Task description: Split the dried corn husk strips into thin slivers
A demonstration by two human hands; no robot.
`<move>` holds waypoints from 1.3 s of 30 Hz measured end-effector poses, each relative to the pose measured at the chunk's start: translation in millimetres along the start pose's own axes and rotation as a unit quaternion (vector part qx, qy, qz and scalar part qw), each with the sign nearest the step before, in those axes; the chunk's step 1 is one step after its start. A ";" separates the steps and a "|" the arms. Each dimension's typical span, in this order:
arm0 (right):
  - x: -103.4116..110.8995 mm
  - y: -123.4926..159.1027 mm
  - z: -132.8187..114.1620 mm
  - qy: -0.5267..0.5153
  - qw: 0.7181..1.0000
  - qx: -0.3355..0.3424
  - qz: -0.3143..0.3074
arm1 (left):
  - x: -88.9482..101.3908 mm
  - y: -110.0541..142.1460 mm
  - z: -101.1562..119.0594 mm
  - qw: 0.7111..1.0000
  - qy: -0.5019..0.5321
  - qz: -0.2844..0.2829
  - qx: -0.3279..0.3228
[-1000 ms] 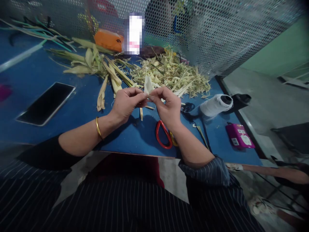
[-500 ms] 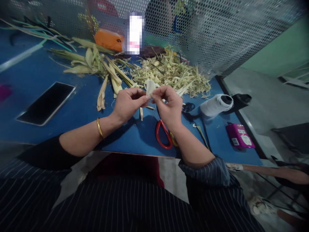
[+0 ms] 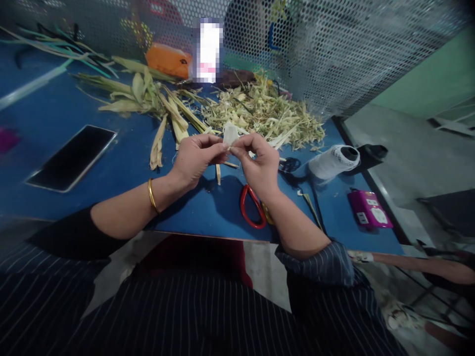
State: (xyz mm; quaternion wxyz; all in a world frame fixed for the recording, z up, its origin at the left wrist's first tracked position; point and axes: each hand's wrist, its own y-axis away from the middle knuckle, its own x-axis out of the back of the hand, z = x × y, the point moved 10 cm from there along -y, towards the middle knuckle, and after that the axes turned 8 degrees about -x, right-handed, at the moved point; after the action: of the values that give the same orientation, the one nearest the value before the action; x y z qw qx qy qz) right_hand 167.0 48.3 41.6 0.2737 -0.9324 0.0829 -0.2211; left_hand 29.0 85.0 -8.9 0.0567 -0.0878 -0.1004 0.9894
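Observation:
Between my two hands stands a small pale piece of corn husk [image 3: 230,132], pinched at its lower end. My left hand [image 3: 196,157] is closed, thumb and forefinger pressed on the husk's left side. My right hand [image 3: 259,162] pinches the same piece from the right, and the fingertips of both hands nearly meet. Under my right wrist lie scissors with red handles [image 3: 243,210], their blades mostly hidden by the hand. Just beyond my fingers spreads a heap of shredded husk [image 3: 260,109]. Longer dry husks [image 3: 143,96] lie to the left of it.
A dark phone [image 3: 72,157] lies at the left on the blue table [image 3: 200,217]. To the right are a white thread cone [image 3: 330,162], a black cone [image 3: 373,153] and a purple packet [image 3: 369,208]. A perforated metal screen [image 3: 315,54] borders the back. Another person's leg [image 3: 411,262] shows at right.
Both hands keep their pinch on the piece of husk. The fingertips and the husk have shifted very slightly to the left; the things on the table look unmoved.

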 end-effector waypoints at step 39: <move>0.4 -0.9 0.8 -0.004 1.000 -0.007 -0.009 | -1.8 0.8 15.7 0.995 -0.056 -0.008 -0.081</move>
State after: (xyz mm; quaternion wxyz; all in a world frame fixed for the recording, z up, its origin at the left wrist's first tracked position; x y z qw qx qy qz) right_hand 167.8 49.3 41.6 0.2651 -0.9360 0.0746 -0.2192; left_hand 27.8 81.0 6.4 0.0519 -0.0361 -0.1844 0.9808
